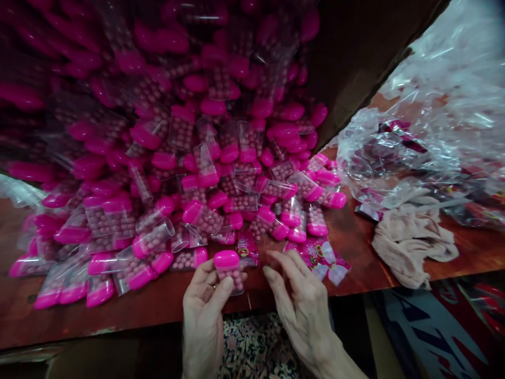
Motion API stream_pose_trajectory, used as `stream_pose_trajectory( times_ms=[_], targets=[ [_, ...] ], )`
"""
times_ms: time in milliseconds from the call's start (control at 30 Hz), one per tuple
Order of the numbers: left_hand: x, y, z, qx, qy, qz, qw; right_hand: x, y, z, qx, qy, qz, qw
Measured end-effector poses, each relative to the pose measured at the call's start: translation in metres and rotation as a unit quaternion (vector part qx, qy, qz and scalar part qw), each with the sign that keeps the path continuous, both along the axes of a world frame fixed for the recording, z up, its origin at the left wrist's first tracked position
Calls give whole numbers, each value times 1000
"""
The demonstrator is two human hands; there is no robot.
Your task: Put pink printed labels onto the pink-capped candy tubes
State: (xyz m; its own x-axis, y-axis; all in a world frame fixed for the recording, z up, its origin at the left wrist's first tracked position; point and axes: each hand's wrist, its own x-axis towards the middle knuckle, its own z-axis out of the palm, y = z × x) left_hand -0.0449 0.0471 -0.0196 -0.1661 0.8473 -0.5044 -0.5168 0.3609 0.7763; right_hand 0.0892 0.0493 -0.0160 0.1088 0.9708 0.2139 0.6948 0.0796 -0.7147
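In the head view my left hand (208, 297) is closed around a small clear candy container (229, 268) with a pink cap and pink balls inside. Its cap points up and away from me, and the thumb presses on the clear front. My right hand (298, 292) hovers just to the right, fingers bent and apart, with nothing visible between them. Beyond its fingertips, printed pink labels (317, 255) lie on the table, and another pink label (248, 247) sits behind the held container. A large heap of similar containers (203, 216) spreads in front of both hands.
The containers spill from a dark box (351, 63) onto the reddish-brown table (347, 247). At the right lie a crumpled beige cloth (414, 239) and a pile of clear plastic film (445, 121). The table's front edge runs close to my lap.
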Motion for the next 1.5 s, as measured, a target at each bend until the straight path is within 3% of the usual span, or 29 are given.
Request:
stream_pose_trajectory(
  times_ms=[100, 233, 333, 400, 467, 533, 633, 733, 867, 933, 1033, 1133, 1233, 1333, 1500],
  targets=[
    [12, -4, 0, 13, -24, -20, 999, 2, -6, 11, -70, 150, 74, 983],
    [22, -10, 0, 46, 1, -58, 997, 3, -13, 9, -112, 283, 84, 949],
    [18, -7, 2, 91, 140, -62, 984, 9, -20, 1, -148, 366, 55, 917],
    [13, 0, 1, 98, 280, -38, 954, 16, -23, -5, -184, 404, 9, 896],
    [10, 11, -3, 92, 410, -47, 906, 22, -23, -9, -212, 421, -25, 882],
    [10, 23, -10, 92, 503, -105, 853, 26, -21, -10, -227, 417, -29, 880],
    [14, 33, -19, 105, 571, -143, 802, 29, -19, -9, -235, 382, -18, 893],
    [19, 34, -24, 124, 564, -140, 804, 29, -19, -9, -231, 365, -15, 902],
    [20, 31, -24, 140, 532, -114, 827, 26, -17, -13, -229, 415, -28, 880],
    [19, 30, -23, 140, 549, -115, 816, 23, -15, -14, -231, 429, -26, 873],
    [18, 31, -23, 138, 579, -142, 791, 19, -12, -17, -227, 407, -15, 884],
    [17, 29, -23, 137, 548, -138, 814, 18, -9, -19, -220, 391, 5, 894],
    [18, 24, -21, 112, 470, -104, 869, 19, -9, -16, -218, 427, 41, 876],
    [21, 20, -11, 79, 361, -64, 927, 20, -11, -10, -225, 464, 79, 853],
    [24, 23, 8, 57, 157, -32, 986, 20, -14, -6, -222, 443, 59, 867]
  ],
)
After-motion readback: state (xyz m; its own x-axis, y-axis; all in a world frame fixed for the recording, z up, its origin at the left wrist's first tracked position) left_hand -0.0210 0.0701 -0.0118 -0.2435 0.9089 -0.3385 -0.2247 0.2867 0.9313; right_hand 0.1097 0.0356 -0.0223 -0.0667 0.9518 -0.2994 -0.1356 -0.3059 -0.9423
